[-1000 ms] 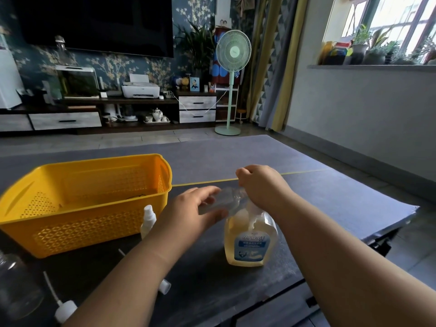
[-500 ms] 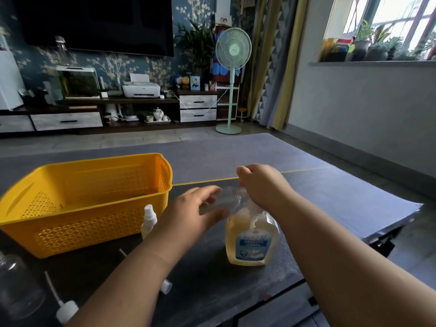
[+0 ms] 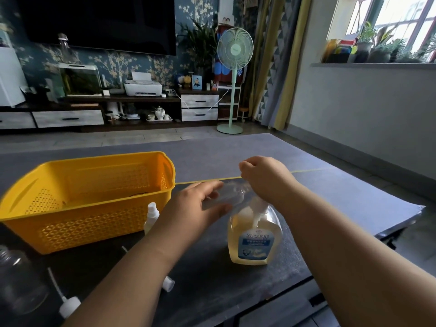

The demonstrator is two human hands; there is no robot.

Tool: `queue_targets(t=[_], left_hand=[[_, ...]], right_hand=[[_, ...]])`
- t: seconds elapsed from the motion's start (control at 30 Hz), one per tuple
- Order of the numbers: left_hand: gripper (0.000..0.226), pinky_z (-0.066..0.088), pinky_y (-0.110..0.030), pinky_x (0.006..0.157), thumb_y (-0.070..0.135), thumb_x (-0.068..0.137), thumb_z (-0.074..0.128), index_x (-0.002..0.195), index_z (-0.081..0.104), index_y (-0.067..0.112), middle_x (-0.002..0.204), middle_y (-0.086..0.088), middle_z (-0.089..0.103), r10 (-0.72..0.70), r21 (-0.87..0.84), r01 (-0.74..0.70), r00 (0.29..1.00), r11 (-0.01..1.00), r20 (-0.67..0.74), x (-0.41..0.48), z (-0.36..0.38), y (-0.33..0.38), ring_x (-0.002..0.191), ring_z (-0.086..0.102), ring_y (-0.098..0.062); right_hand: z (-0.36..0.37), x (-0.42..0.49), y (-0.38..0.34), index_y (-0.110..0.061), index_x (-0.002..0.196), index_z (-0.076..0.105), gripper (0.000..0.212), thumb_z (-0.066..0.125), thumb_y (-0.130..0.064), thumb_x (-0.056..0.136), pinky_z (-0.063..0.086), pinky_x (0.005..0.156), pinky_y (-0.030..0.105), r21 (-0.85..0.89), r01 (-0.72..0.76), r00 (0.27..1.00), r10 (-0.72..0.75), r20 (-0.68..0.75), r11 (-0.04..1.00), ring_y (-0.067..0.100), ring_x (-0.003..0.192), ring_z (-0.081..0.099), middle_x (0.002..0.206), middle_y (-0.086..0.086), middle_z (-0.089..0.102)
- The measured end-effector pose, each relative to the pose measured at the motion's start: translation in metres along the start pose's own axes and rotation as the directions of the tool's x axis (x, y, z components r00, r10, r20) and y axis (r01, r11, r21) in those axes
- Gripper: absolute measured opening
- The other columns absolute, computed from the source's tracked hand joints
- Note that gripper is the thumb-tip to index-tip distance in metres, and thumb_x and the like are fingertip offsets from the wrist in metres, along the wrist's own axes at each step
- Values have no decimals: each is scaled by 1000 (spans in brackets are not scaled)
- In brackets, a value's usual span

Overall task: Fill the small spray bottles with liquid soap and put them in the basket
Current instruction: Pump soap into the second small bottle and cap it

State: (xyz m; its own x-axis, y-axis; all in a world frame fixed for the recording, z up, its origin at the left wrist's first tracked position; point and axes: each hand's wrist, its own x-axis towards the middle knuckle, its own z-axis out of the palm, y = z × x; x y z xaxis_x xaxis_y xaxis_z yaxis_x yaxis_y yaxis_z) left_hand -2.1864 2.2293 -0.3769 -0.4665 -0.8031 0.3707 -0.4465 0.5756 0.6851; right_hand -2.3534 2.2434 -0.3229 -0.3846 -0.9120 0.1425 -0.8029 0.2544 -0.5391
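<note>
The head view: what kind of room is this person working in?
Probably a home living room: a large black wall-mounted television, a pale green pedestal fan, and potted green plants on the windowsill.

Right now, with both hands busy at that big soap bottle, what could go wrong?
The small clear bottle in the left hand lies tilted at the top of the soap bottle; if its mouth misses the spout, soap may spill on the table.
The right hand sits on top of the soap bottle; a hard push might tip it.
The left forearm passes close by the standing spray bottle and could knock it over.
</note>
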Motion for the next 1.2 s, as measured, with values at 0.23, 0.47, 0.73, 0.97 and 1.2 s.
queue_targets(t=[0.23,0.47,0.73,0.97,1.2], left_hand=[[50,33,-3,71,48,83,60,130,48,38,110,20,51,-1,-2,1,999,1000,33,-2,3,-2,98,47,3],[51,34,-4,70,48,83,60,131,46,39,110,21,51,2,-9,-2,1000,1000,-5,0,0,2,94,46,4],[50,31,-2,70,45,84,61,131,48,38,108,22,50,13,-4,-13,1000,1000,2,0,1,1,95,46,4],[48,31,-1,68,44,84,62,130,49,36,113,18,53,14,6,-14,1000,1000,17,0,3,0,95,45,5],[53,33,-3,70,46,83,60,133,45,37,118,17,55,5,-17,-5,1000,1000,-1,0,1,1,97,46,3]], right_hand=[[9,-1,9,-5,83,60,29,41,-23,96,33,57,31,10,-51,999,50,11,999,29,75,50,86,14,63],[-3,-5,-2,-9,72,56,30,44,-26,95,42,63,34,26,8,998,-7,-63,1000,31,79,51,75,8,58],[7,2,6,-5,106,67,31,42,-22,99,48,83,35,8,13,1000,-13,-26,1000,33,100,59,108,13,68],[7,-6,8,-6,114,65,36,37,-25,102,51,88,38,7,37,999,-37,2,999,34,103,62,110,15,68],[-3,1,0,-13,68,43,29,42,-20,96,30,53,30,-19,16,998,-17,-59,1000,26,72,41,69,5,46]])
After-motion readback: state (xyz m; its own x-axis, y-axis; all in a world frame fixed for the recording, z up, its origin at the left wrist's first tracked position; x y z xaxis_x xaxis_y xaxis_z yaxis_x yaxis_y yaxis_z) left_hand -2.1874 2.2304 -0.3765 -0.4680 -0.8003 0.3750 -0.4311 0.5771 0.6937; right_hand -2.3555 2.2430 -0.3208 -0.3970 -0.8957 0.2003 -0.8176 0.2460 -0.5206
